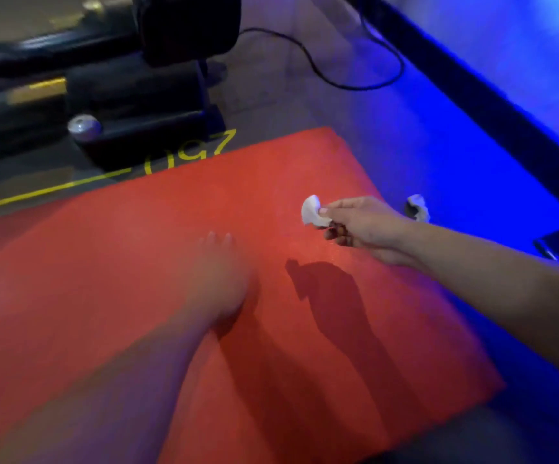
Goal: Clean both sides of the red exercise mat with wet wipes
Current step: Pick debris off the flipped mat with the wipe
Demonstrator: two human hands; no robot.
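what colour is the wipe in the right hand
White; the wipe pinched by the right hand shows clearly in the head view.

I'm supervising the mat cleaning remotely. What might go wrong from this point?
The right hand only pinches the wet wipe, held above the red mat, so it may slip out. The left hand rests flat on the mat and may shift it or block part of the wiping. A second white wad lies on the floor and could be forgotten.

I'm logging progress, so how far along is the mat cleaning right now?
Mid-job, by the look of it. Done: a crumpled wipe lies on the floor beside the red mat, probably used. In hand: the right hand pinches a wipe above the mat; the left hand rests flat. Left: flipping it can't be confirmed.
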